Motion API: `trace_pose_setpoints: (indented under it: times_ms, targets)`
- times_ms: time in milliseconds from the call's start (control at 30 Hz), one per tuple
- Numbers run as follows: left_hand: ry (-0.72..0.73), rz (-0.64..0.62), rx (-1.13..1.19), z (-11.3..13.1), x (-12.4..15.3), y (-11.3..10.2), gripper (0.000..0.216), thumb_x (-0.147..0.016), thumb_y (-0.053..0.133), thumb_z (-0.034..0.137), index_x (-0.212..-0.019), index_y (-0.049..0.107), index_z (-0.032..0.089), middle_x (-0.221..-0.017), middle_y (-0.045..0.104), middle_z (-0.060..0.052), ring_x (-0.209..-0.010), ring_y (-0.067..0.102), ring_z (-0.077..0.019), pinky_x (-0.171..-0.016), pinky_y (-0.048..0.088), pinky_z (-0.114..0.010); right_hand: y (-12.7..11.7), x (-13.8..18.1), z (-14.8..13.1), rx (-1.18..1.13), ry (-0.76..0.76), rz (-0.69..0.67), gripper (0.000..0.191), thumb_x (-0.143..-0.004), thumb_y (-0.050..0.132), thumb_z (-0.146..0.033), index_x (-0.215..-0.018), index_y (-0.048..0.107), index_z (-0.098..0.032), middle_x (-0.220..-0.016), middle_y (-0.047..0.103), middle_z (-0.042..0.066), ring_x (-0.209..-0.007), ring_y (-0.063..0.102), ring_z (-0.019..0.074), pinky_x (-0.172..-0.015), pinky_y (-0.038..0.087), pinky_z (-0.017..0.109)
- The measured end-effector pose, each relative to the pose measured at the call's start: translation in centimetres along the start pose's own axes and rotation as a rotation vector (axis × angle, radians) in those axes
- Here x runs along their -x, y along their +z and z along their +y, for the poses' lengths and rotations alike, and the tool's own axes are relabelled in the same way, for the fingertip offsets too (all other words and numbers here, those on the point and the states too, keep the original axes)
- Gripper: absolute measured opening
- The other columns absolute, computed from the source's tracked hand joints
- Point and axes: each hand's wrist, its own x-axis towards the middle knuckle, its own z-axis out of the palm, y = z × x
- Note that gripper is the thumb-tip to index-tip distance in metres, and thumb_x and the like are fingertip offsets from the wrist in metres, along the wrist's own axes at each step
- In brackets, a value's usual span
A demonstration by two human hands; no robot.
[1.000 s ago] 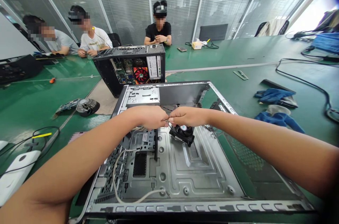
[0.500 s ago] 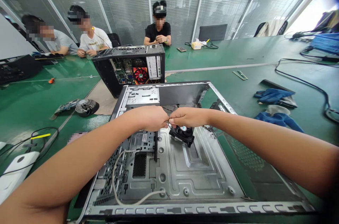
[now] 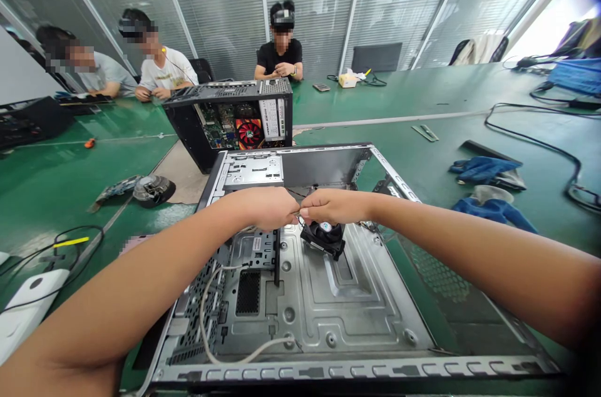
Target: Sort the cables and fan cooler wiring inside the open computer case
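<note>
My left hand [image 3: 277, 206] and my right hand [image 3: 323, 206] meet fingertip to fingertip over an opened computer case [image 3: 357, 315] lying on its side. Both are closed in a pinch on a thin dark wire, mostly covered by the fingers. This wire seems to lead down to a black cooling fan [image 3: 323, 237] with a pale round hub label. The fan sits tilted just under my right hand, inside the case, its upper edge partly hidden. Left of it is a metal drive cage [image 3: 258, 250]. A pale grey cable [image 3: 204, 315] curves along the case floor.
Behind stands another computer case [image 3: 225, 93] with a red fan showing. Blue gloves [image 3: 488, 168] lie to the right, near a black cable [image 3: 554, 146]. On the left are a roll of tape [image 3: 154, 190] and a white device [image 3: 35, 303]. Three people sit across the green table [image 3: 375, 106].
Both hands keep their pinch in the same place, and the fan and case have not visibly moved. The view has shifted very slightly.
</note>
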Motion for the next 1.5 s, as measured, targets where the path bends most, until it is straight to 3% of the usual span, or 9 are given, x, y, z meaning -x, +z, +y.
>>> trace_pose_setpoints:
  times_ms: [233,367,433,667,833,967,1133,1300,1500]
  targets:
    - [-0.037,0.068,-0.024,0.3,0.2,0.3,0.037,-0.091,0.04,0.038,-0.096,0.069,0.015,-0.085,0.068,-0.015,-0.065,0.059,-0.0206,-0.062,0.043,-0.033,0.2,-0.1,-0.1,-0.068,0.047,-0.019,0.032,-0.089,0.046,-0.044,-0.073,0.05,-0.017,-0.063,0.04,-0.004,-0.052,0.037,0.0082,-0.046,0.033,0.022]
    - [0.022,-0.201,0.322,-0.6,-0.2,0.4,0.038,-0.093,0.034,0.035,-0.102,0.062,0.011,-0.068,0.067,-0.009,-0.053,0.06,-0.0168,-0.056,0.045,-0.028,0.0,0.0,-0.2,-0.017,0.042,0.014,0.03,-0.088,0.048,-0.043,-0.077,0.055,-0.016,-0.065,0.044,-0.003,-0.054,0.039,0.0085,-0.049,0.034,0.022]
    - [0.026,-0.242,0.42,-0.9,-0.3,0.4,0.038,-0.093,0.034,0.035,-0.106,0.059,0.009,-0.069,0.068,-0.009,-0.052,0.061,-0.0165,-0.053,0.045,-0.027,0.0,0.1,-0.3,-0.02,0.047,0.013,0.029,-0.089,0.049,-0.042,-0.079,0.056,-0.016,-0.065,0.044,-0.003,-0.054,0.039,0.0084,-0.049,0.034,0.022]
    - [0.034,-0.121,0.192,-0.3,-0.1,0.2,0.036,-0.092,0.035,0.033,-0.098,0.065,0.012,-0.06,0.066,-0.005,-0.051,0.057,-0.0135,-0.053,0.041,-0.025,0.0,0.1,-0.1,-0.155,0.058,-0.064,0.036,-0.091,0.046,-0.046,-0.071,0.049,-0.017,-0.053,0.034,-0.007,-0.048,0.033,0.0076,-0.046,0.029,0.022]
    - [0.009,0.048,-0.022,0.2,0.1,0.3,0.037,-0.091,0.04,0.036,-0.098,0.068,0.014,-0.081,0.069,-0.013,-0.059,0.057,-0.0178,-0.053,0.038,-0.029,0.0,-0.1,0.2,-0.216,0.045,-0.08,0.037,-0.092,0.044,-0.047,-0.07,0.048,-0.017,-0.048,0.028,-0.009,-0.045,0.028,0.0073,-0.045,0.027,0.022]
    - [0.049,-0.067,0.103,-0.4,-0.3,0.5,0.037,-0.091,0.036,0.034,-0.087,0.067,0.012,-0.063,0.065,-0.009,-0.051,0.056,-0.0165,-0.053,0.04,-0.029,0.0,-0.1,0.0,-0.126,0.058,-0.025,0.033,-0.09,0.047,-0.045,-0.073,0.051,-0.017,-0.054,0.035,-0.007,-0.049,0.035,0.0079,-0.047,0.031,0.022]
    - [0.062,-0.204,0.402,-1.3,-0.6,0.6,0.035,-0.091,0.036,0.035,-0.101,0.06,0.011,-0.06,0.064,-0.004,-0.051,0.061,-0.0158,-0.052,0.043,-0.026,-0.1,0.1,-0.3,-0.055,0.073,-0.029,0.03,-0.089,0.049,-0.044,-0.077,0.054,-0.016,-0.061,0.04,-0.005,-0.054,0.038,0.0086,-0.049,0.035,0.022]
    - [0.047,-0.082,0.165,-0.6,-0.4,0.5,0.037,-0.091,0.038,0.038,-0.097,0.066,0.014,-0.06,0.066,-0.006,-0.056,0.058,-0.0175,-0.058,0.042,-0.029,0.0,0.0,0.0,-0.118,0.045,-0.069,0.034,-0.092,0.045,-0.045,-0.073,0.05,-0.017,-0.052,0.035,-0.007,-0.048,0.033,0.0081,-0.047,0.03,0.022]
    - [0.026,0.039,-0.026,0.1,-0.2,0.6,0.04,-0.091,0.038,0.04,-0.096,0.069,0.015,-0.085,0.069,-0.012,-0.065,0.059,-0.0189,-0.06,0.041,-0.03,0.0,0.0,0.2,-0.175,0.041,-0.1,0.036,-0.093,0.042,-0.045,-0.072,0.048,-0.017,-0.048,0.032,-0.008,-0.046,0.03,0.008,-0.047,0.029,0.022]
